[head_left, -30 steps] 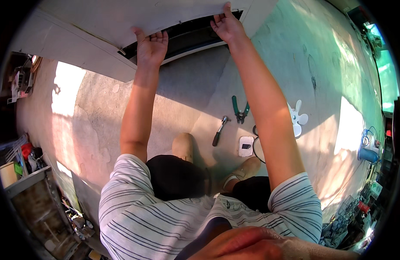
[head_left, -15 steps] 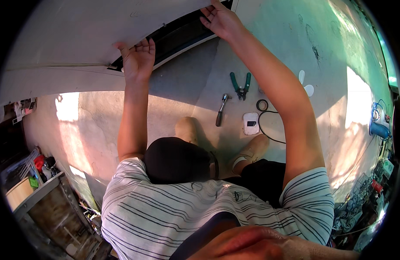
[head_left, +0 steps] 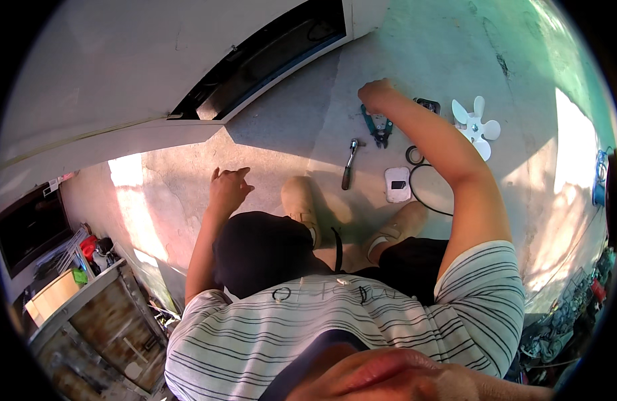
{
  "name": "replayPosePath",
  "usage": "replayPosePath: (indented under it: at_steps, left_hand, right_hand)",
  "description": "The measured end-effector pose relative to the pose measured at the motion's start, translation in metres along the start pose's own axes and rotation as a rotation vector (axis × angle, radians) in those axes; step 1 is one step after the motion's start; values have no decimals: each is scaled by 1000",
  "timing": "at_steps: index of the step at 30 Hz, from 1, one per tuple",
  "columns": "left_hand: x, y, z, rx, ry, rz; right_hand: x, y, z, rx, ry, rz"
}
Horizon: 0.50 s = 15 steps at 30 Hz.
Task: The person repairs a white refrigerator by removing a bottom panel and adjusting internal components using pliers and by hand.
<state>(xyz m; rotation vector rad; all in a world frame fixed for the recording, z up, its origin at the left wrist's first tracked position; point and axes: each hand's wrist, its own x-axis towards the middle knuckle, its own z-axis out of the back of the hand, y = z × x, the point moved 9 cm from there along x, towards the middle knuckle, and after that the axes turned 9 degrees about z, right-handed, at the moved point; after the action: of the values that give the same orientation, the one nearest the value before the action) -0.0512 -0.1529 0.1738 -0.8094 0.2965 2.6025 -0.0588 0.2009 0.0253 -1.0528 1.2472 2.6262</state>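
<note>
I watched the right hand (head_left: 377,90) come down on the green-handled pliers (head_left: 377,125), which lay on the concrete floor (head_left: 288,140) in front of the person's feet. The fingers were curled at the top of the pliers' handles, but I could not tell whether they had closed on the tool or only touched it. My judgement was that the pick-up had only begun: the pliers lay flat, not lifted. The left hand (head_left: 228,189) hung over bare floor well to the left of the pliers, fingers loosely spread and holding nothing.

Counting outward from the pliers, I saw 1 ratchet wrench (head_left: 349,164) just below and left of them, 1 white boxy device (head_left: 397,184) below them, 1 black cable (head_left: 422,194) looping beside that device, 1 small black ring (head_left: 415,155) to the lower right, and 1 white fan blade (head_left: 477,124) further right. Above and left of the pliers, 1 large white panel (head_left: 154,60) with a dark slot (head_left: 268,57) stood over the floor. 2 tan shoes (head_left: 301,200) showed below the pliers.
</note>
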Motion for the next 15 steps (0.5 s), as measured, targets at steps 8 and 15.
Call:
replayPosePath:
  at_steps: [8, 15]
  left_hand:
    - [-161, 48, 275, 201, -1221, 171]
    - [-273, 8, 472, 496, -1854, -11]
  right_hand:
    - [105, -23, 6, 953, -278, -126]
    - [153, 0, 9, 1988, -503, 29]
